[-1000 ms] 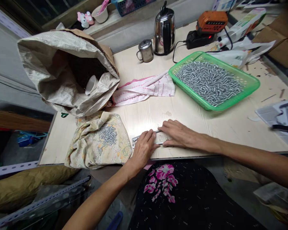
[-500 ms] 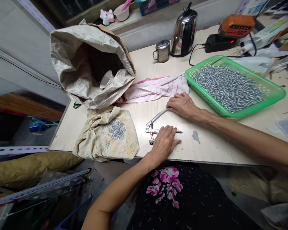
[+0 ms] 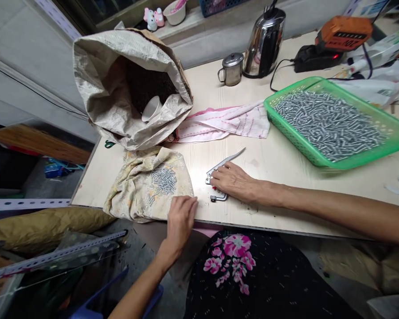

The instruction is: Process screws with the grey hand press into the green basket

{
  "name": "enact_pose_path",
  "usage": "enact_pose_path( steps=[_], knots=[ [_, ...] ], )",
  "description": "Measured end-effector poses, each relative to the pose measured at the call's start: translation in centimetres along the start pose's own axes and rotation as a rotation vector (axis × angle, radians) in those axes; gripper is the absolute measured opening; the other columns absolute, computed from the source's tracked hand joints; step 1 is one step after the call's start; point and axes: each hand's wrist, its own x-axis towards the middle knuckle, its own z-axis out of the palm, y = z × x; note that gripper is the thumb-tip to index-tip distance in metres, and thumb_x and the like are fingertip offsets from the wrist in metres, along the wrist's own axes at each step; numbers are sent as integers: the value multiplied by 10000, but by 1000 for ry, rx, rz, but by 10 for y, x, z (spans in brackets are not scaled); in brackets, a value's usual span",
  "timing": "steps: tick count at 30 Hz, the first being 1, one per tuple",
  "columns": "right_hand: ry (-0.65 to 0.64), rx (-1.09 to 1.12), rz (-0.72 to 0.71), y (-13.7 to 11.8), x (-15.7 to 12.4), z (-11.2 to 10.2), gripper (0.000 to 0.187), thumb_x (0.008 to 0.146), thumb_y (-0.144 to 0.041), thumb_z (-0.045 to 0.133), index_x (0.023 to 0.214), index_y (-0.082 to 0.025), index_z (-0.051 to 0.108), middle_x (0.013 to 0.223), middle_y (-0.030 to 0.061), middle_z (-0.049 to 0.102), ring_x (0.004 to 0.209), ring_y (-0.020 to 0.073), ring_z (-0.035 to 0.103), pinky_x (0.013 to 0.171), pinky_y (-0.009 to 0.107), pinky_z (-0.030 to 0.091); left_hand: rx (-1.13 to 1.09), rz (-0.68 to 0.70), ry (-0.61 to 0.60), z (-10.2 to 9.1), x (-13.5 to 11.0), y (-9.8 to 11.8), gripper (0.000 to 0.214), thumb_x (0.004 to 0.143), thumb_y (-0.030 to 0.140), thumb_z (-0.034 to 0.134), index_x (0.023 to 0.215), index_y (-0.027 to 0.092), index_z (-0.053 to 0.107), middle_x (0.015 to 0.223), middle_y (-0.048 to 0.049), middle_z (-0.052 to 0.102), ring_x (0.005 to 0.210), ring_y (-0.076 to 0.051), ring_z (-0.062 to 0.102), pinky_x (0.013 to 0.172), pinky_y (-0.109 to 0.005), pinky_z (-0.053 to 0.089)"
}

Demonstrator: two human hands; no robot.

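Observation:
My left hand [image 3: 181,217] is at the table's front edge, by the right corner of a yellow floral cloth [image 3: 133,190]. Its fingers are curled together; what they hold, if anything, is hidden. Small metal pins [image 3: 164,179] lie in a pile on that cloth. My right hand [image 3: 234,181] rests on a plier-like metal hand tool [image 3: 231,157] that lies on the table. The fingers curl over its middle and cover part of it. One long handle sticks out beyond the hand, and a bracket-shaped end with a red part shows below the fingers.
A green plastic basket [image 3: 299,146] full of metal pins stands at the right. Behind are a pink-white towel [image 3: 232,120], a lidded metal mug [image 3: 232,70], a kettle [image 3: 264,42] and an orange battery [image 3: 344,33] on its charger. An open woven sack [image 3: 96,84] holds a white cup [image 3: 151,108].
My left hand has left the tool and moved left to the cloth's corner. My right hand has come down from the long handle onto the tool's middle. The grey scrap no longer shows.

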Motion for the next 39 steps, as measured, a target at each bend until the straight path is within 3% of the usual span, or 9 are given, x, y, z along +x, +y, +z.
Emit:
enact_pose_path(
  steps=[6, 12, 18, 23, 26, 29, 33, 36, 39],
  knots=[
    [12, 163, 134, 7, -30, 7, 188, 944, -344, 589, 1019, -175, 559, 986, 71, 614, 858, 224, 519, 752, 353, 311, -1, -109, 26, -7, 5, -23, 174, 961, 233, 528, 1000, 194, 693, 893, -59, 659, 867, -202, 570, 785, -334, 493],
    [59, 290, 240, 14, -57, 20, 191, 1015, -247, 395, 924, -165, 541, 923, 96, 561, 829, 220, 506, 749, 361, 397, -52, -74, -72, 17, 19, -4, 150, 955, 214, 542, 925, 181, 685, 824, -52, 633, 841, -206, 538, 758, -323, 469],
    [378, 501, 284, 30, -72, 15, 216, 1033, -320, 345, 965, -200, 511, 891, 62, 514, 821, 197, 508, 736, 344, 449, 122, -118, -163, 50, 45, 18, 122, 927, 279, 601, 911, 169, 649, 888, -70, 635, 876, -229, 551, 726, -334, 459],
    [464, 456, 445, 43, -89, 25, 175, 1014, -281, 382, 974, -186, 524, 911, 67, 524, 842, 201, 519, 764, 353, 454, 184, 46, -142, 45, 53, 29, 122, 919, 159, 586, 801, 178, 608, 781, -43, 619, 786, -208, 567, 681, -317, 455],
    [408, 395, 462, 40, -89, 30, 152, 1000, -236, 408, 954, -171, 538, 917, 76, 547, 854, 202, 517, 778, 348, 442, 46, 190, 1, 29, 89, 52, 107, 947, 166, 542, 867, 173, 612, 787, -35, 621, 771, -185, 570, 695, -300, 467],
    [336, 328, 473, 29, -80, 32, 117, 980, -206, 452, 952, -167, 559, 950, 77, 582, 877, 205, 511, 786, 345, 407, -93, 394, 161, 14, 152, 97, 95, 957, 196, 539, 924, 162, 622, 822, -41, 641, 800, -181, 578, 730, -302, 486],
    [271, 329, 437, 13, -70, 35, 127, 979, -195, 468, 931, -181, 585, 983, 62, 607, 872, 200, 493, 752, 331, 351, -169, 522, 354, -10, 209, 144, 294, 957, 300, 562, 1214, 160, 583, 1067, -84, 667, 976, -196, 596, 851, -338, 512],
    [238, 285, 385, 8, -72, 38, 137, 991, -197, 466, 913, -173, 576, 956, 63, 598, 847, 195, 480, 740, 328, 326, -104, 474, 386, -31, 208, 126, 246, 942, 271, 589, 1164, 176, 637, 1031, -62, 685, 945, -180, 606, 866, -325, 503],
    [249, 215, 312, 6, -77, 45, 178, 1009, -214, 447, 880, -167, 559, 879, 57, 568, 807, 197, 470, 719, 335, 307, 53, 293, 338, -51, 181, 64, 141, 925, 254, 608, 994, 179, 706, 908, -44, 699, 872, -184, 606, 824, -320, 489]
  ],
)
